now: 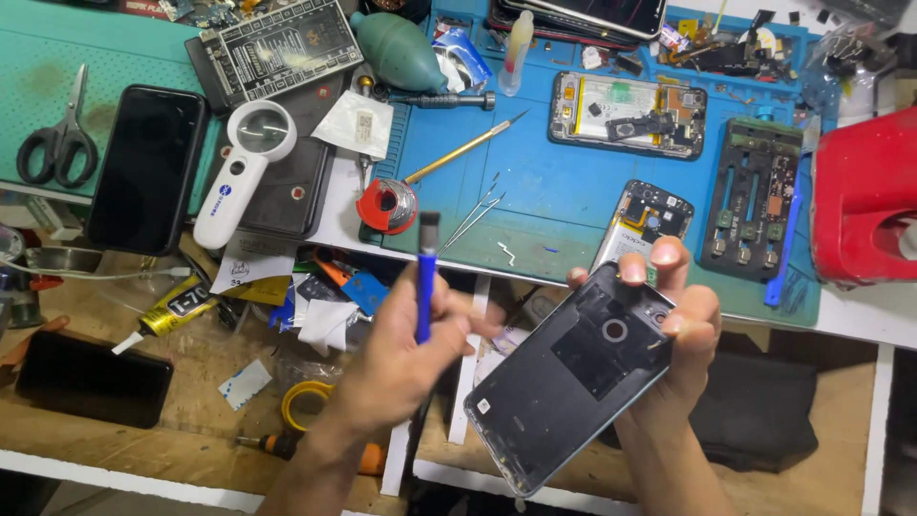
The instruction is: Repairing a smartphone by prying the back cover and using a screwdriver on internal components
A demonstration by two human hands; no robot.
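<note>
Over the desk's front edge, the left hand [406, 349] is pinching a blue-handled brush [426, 277] upright while the right hand's [673, 320] fingers are gripping a dark phone back cover [564, 382], its inside seemingly awaiting brushing.

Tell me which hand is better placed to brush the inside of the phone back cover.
Left. The left hand holds the blue-handled brush upright beside the phone back cover, while the right hand is occupied gripping the cover's top edge.

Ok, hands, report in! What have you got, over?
Left hand grips blue brush. Right hand holds phone back cover, inside up. Nothing between them.
</note>
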